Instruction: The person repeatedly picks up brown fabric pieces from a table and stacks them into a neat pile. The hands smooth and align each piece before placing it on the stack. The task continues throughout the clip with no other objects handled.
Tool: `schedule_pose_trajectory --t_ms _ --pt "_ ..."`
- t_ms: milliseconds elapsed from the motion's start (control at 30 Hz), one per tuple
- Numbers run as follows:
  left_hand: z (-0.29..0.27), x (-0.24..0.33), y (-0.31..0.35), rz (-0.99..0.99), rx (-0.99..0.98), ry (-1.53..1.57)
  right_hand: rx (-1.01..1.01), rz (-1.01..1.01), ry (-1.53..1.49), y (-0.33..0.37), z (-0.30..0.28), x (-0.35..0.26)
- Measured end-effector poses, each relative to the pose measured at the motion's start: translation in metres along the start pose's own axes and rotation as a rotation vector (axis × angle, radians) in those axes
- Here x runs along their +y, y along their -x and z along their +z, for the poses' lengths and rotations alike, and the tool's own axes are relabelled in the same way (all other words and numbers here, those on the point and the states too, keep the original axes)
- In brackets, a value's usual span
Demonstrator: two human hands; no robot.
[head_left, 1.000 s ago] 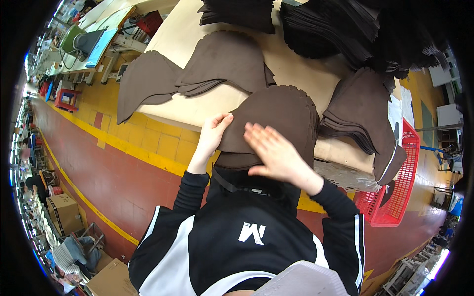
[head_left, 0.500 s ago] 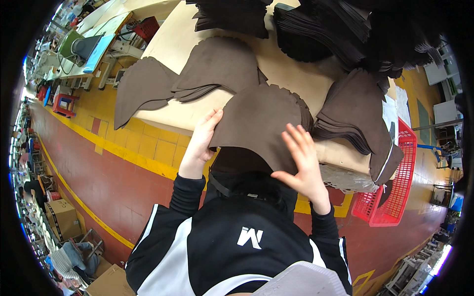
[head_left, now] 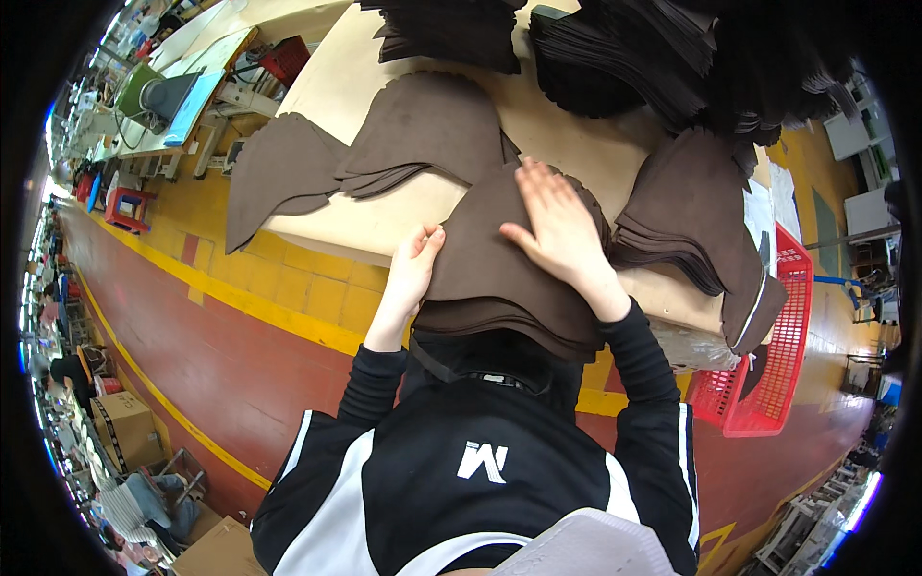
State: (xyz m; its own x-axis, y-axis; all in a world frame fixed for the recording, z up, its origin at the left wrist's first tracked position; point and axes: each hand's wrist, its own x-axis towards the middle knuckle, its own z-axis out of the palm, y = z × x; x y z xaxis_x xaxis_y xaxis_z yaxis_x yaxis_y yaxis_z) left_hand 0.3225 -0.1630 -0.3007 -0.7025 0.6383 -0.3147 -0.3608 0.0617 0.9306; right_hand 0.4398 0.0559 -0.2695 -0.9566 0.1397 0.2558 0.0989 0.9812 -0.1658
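Left hand (head_left: 413, 274): thumb and fingers closed on the left edge of a stack of brown panels (head_left: 480, 259); slightly lower in the frame than half a second ago.

Right hand (head_left: 562, 230): flat, fingers together, thumb spread, laid over the upper right of the same stack. Half a second ago it stood at the stack's right side, fingers spread; now it lies further up and inward.

Stack of brown panels: centre of the frame, at the near edge of the tabletop (head_left: 567, 144), lower part overhanging. Rounded end toward the top of the frame; length roughly up and down, the lower tip leaning to the right. Several layered lower edges now show, where the top panel's curved edge stood out before.

Right-hand pile (head_left: 687, 206): brown panels of like kind, right of centre, a narrow tip pointing to the lower right.

Middle pile (head_left: 423, 125) and left pile (head_left: 279, 178): brown, upper left of centre, rounded ends upward.

Dark stacks (head_left: 624, 58): top of the frame, many layers.

Red basket (head_left: 795, 307): right side, perforated plastic; a dark piece shows within, partly hidden.

Red crate (head_left: 285, 60): upper left; contents cannot be made out.

Cardboard box (head_left: 127, 427): lower left; contents not visible.
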Motion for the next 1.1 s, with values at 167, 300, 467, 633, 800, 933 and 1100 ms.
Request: schedule_pose_trajectory --t_ms 167,300,467,633,800,933,1100 --pt "-0.004 -0.005 -0.002 -0.04 -0.026 0.072 -0.265 -0.281 -0.267 0.033 -0.004 -0.051" --pt "-0.001 -0.004 0.001 0.018 0.01 0.03 -0.586 -0.388 -0.761 0.046 -0.022 -0.06" --pt "-0.004 -0.003 -0.002 -0.032 -0.039 0.088 -0.139 -0.176 -0.308 0.036 -0.056 -0.05" --pt "-0.005 -0.004 -0.001 -0.001 -0.016 -0.006 0.08 0.089 0.02 0.025 -0.039 -0.017" --pt "-0.004 -0.003 0.0 -0.029 -0.027 0.008 -0.058 0.066 -0.072 0.055 -0.019 -0.04" --pt "-0.005 -0.005 0.001 -0.021 -0.033 0.038 -0.132 -0.093 -0.058 0.083 -0.016 -0.061" --pt "-0.004 -0.001 0.0 -0.026 -0.033 0.0 -0.047 0.013 0.004 0.066 -0.018 -0.032"
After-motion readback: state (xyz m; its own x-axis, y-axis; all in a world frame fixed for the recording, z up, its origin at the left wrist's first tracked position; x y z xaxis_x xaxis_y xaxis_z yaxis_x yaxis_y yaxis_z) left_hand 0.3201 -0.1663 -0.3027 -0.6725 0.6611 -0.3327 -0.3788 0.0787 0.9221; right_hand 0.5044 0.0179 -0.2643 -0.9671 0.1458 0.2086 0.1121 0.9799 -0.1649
